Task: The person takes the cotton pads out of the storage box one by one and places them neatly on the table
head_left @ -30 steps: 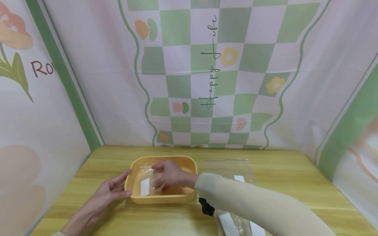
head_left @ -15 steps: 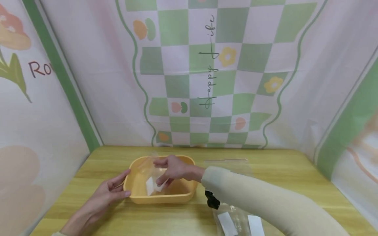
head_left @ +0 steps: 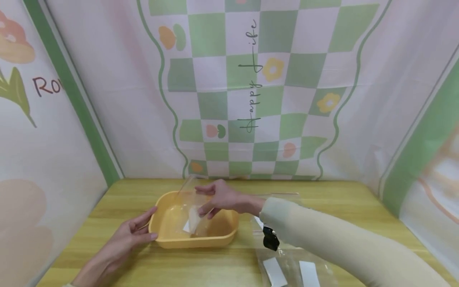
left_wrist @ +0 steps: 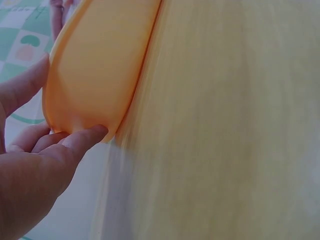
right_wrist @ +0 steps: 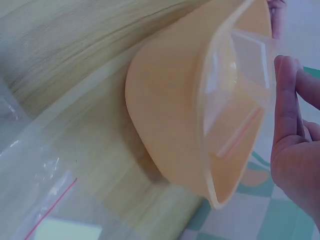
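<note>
A yellow-orange plastic basin (head_left: 167,223) stands on the wooden table. My left hand (head_left: 125,236) grips its left end, thumb toward the near side and fingers toward the far side; the left wrist view shows the fingertips on the basin's outer wall (left_wrist: 100,70). My right hand (head_left: 224,197), over the basin's right half, pinches a clear zip bag (head_left: 193,219) with a white label. The bag is tilted, its lower part inside the basin and its top above the far rim. In the right wrist view the bag (right_wrist: 250,57) overlaps the basin's opening.
Several clear zip bags (head_left: 292,259) with white labels lie on the table (head_left: 358,223) to the right of the basin, partly under the right sleeve (head_left: 322,235). A black device (head_left: 270,239) is on the right wrist. A patterned cloth (head_left: 244,99) hangs behind the table.
My right hand has risen and shifted right, lifting the bag from flat in the basin to a tilted stance. My left hand keeps its hold on the basin.
</note>
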Action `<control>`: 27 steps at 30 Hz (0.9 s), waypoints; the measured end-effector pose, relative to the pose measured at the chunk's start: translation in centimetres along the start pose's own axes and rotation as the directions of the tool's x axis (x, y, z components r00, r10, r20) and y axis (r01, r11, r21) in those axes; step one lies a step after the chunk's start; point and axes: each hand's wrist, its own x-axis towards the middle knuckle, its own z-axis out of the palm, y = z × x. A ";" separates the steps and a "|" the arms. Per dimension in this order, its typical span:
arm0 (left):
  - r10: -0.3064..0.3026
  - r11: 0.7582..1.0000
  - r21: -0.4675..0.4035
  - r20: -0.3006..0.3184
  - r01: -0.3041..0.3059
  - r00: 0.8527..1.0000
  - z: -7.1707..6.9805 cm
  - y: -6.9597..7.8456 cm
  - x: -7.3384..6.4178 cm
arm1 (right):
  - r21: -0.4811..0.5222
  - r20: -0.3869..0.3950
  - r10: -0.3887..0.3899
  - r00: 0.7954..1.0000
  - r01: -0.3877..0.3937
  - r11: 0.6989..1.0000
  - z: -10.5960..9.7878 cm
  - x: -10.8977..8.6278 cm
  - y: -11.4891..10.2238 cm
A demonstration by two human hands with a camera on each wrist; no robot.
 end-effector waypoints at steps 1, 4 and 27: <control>-0.001 1.000 0.000 0.002 0.001 1.000 0.0 0.0 0.0 | 0.000 -0.003 -0.002 1.000 0.002 1.000 -0.2 -0.2 -0.1; 0.000 1.000 -0.001 0.009 0.000 1.000 0.0 0.0 0.0 | -0.016 -0.010 -0.011 1.000 0.011 1.000 -1.1 -1.0 -0.8; 0.006 1.000 0.006 -0.002 -0.006 1.000 0.2 0.0 0.1 | -0.083 -0.130 -0.048 0.990 0.038 0.996 -7.9 -10.6 -1.3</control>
